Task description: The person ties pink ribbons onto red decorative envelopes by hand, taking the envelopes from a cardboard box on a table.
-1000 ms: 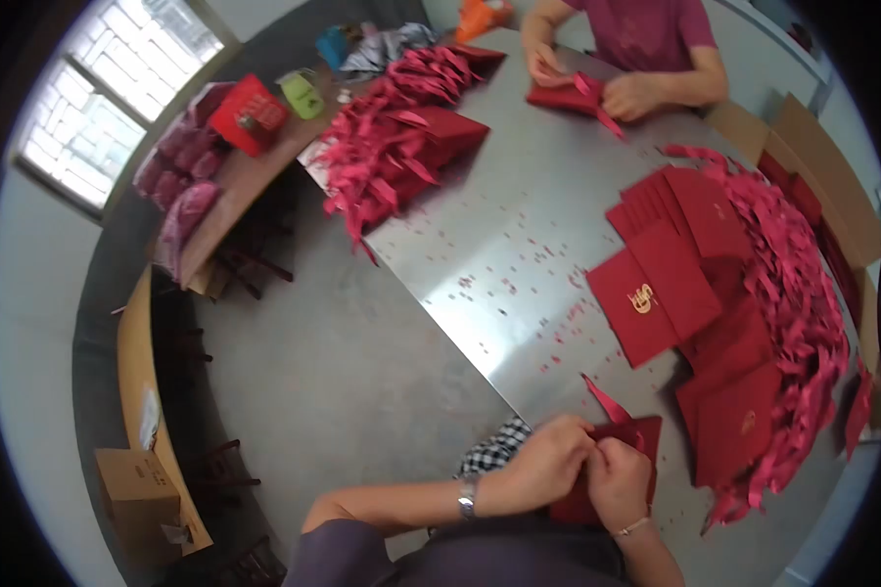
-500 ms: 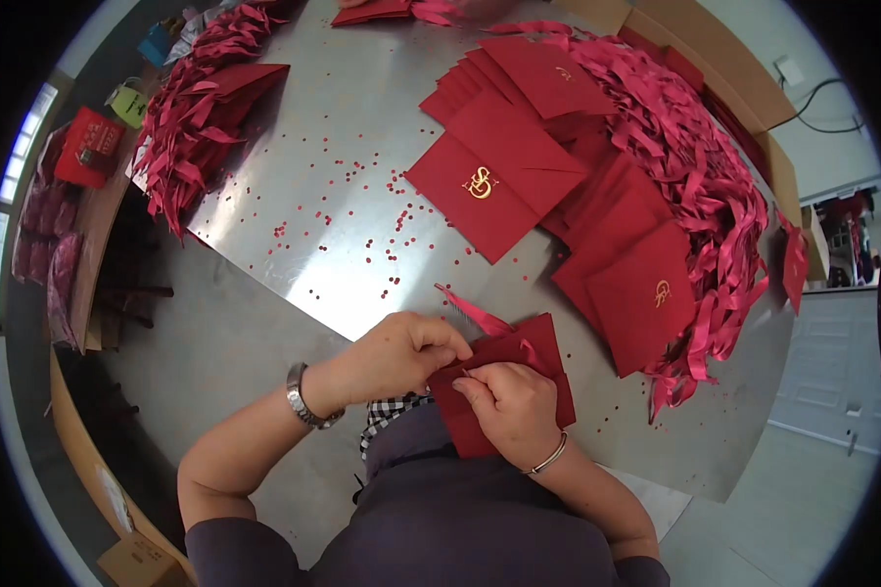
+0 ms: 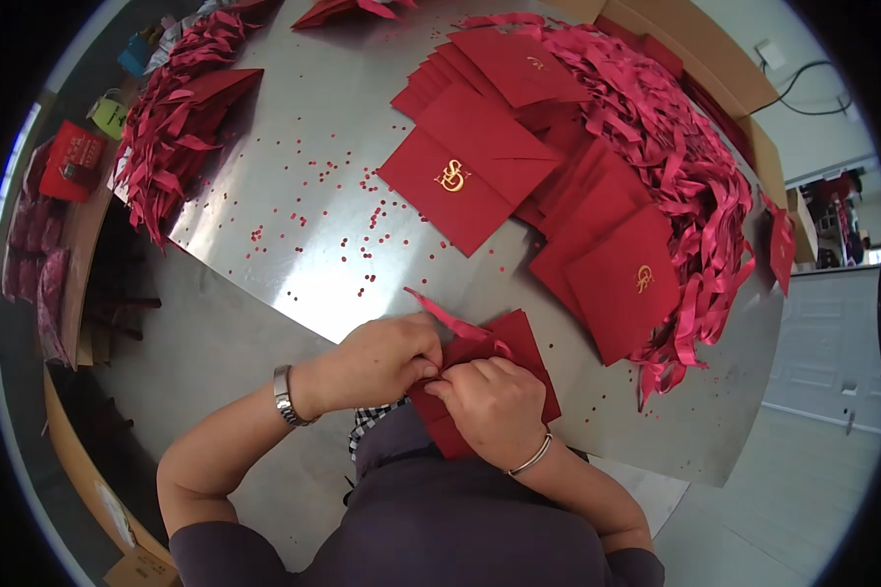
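A red paper envelope (image 3: 525,338) lies tilted in front of my body at the table's near edge. A pink ribbon (image 3: 448,314) comes out of its upper side, its loose end pointing up and left. My left hand (image 3: 377,362), with a metal watch on the wrist, is closed in a pinch at the envelope's left edge; what its fingertips grip is hidden. My right hand (image 3: 494,406), wearing a bangle, lies over the envelope, fingers curled and thumb pressed on it. Both sets of fingertips nearly meet.
The metal table (image 3: 313,235) has small red paper dots scattered on it. Stacked red envelopes (image 3: 470,196) with gold emblems lie ahead, beside a heap of pink ribbons (image 3: 695,186). More ribboned envelopes (image 3: 181,127) lie at left. A cardboard box (image 3: 719,64) stands behind.
My left fingertips have come closer to my right thumb at the envelope's edge. The whole view has shifted slightly, with table items appearing farther left. A hand at the far table edge is out of view.
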`<state>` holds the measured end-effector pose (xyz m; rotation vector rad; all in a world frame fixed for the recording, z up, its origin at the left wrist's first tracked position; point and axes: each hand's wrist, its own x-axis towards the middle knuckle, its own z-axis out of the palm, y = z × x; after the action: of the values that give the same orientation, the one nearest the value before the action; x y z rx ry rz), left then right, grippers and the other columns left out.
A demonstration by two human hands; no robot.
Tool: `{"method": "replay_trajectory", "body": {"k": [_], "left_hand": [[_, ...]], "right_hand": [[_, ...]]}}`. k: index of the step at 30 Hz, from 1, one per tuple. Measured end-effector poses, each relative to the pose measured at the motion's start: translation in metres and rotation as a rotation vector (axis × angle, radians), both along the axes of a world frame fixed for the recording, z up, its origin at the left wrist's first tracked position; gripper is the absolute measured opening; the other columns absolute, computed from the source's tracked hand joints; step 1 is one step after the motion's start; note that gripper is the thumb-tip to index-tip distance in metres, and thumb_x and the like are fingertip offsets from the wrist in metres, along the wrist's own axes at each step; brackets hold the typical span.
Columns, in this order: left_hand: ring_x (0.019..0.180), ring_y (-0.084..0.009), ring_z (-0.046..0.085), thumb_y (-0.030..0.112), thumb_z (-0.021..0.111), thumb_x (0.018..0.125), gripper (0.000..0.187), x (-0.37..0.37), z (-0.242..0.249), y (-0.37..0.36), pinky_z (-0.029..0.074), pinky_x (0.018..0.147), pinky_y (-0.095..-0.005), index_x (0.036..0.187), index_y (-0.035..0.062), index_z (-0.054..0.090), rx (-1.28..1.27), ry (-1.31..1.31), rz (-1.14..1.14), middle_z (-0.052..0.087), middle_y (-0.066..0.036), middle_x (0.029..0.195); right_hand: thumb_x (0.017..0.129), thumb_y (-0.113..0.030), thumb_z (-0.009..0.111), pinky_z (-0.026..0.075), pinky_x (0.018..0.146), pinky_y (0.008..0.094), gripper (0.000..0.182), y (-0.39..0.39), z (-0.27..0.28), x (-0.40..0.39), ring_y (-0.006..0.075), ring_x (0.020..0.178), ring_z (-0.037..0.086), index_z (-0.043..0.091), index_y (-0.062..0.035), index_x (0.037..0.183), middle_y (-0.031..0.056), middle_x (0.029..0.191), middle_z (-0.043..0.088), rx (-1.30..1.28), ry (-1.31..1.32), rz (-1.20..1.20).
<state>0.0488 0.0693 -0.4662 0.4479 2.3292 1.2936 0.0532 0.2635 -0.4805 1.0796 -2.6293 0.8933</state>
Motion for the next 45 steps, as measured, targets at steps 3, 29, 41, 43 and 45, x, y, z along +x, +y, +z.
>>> {"method": "replay_trajectory", "body": {"k": [3,29,41,43,45], "left_hand": [[0.083,-0.0326,0.060,0.007,0.063,0.082,0.006,0.006,-0.001,0.000,0.049,0.073,-0.0403,0.087,0.0033,0.061,-0.016,0.047,0.002,0.059,-0.012,0.089],[0.088,-0.0238,0.059,0.004,0.066,0.066,0.012,-0.003,-0.002,-0.013,0.052,0.069,-0.0345,0.075,0.0087,0.060,-0.226,0.501,-0.130,0.060,-0.002,0.088],[0.079,-0.0249,0.059,0.007,0.064,0.072,0.009,-0.032,-0.010,-0.048,0.051,0.064,-0.0363,0.080,0.0102,0.063,-0.542,0.698,0.302,0.059,-0.005,0.080],[0.080,-0.0249,0.060,0.005,0.065,0.072,0.013,-0.032,-0.008,-0.047,0.051,0.064,-0.0358,0.084,0.0102,0.067,-0.524,0.688,0.314,0.062,-0.006,0.083],[0.083,-0.0254,0.061,0.004,0.064,0.073,0.018,-0.034,-0.016,-0.045,0.050,0.065,-0.0358,0.090,0.0092,0.068,-0.283,0.614,0.617,0.064,-0.009,0.088]], "right_hand": [[0.071,-0.027,0.075,0.044,0.050,0.0306,0.030,0.002,0.009,0.002,0.0177,0.057,0.053,0.050,-0.0125,0.064,0.0013,0.060,0.049,0.050,0.053,-0.014],[0.067,-0.020,0.080,0.037,0.054,0.0275,0.024,0.062,0.048,0.016,0.0126,0.061,0.052,0.069,-0.0114,0.087,-0.0023,0.079,0.064,-0.027,0.275,0.342],[0.069,-0.029,0.078,0.042,0.089,0.0391,0.076,0.079,-0.006,0.020,0.0305,0.100,0.053,0.048,0.0039,0.130,0.0167,0.123,0.053,0.141,-0.158,-0.040],[0.070,-0.029,0.078,0.042,0.089,0.0389,0.073,0.078,-0.006,0.019,0.0300,0.101,0.053,0.050,0.0031,0.129,0.0158,0.123,0.053,0.125,-0.178,-0.027],[0.068,-0.028,0.079,0.041,0.090,0.0398,0.070,0.079,-0.005,0.018,0.0314,0.102,0.051,0.053,0.0041,0.125,0.0166,0.123,0.052,0.133,-0.205,-0.011]]}}
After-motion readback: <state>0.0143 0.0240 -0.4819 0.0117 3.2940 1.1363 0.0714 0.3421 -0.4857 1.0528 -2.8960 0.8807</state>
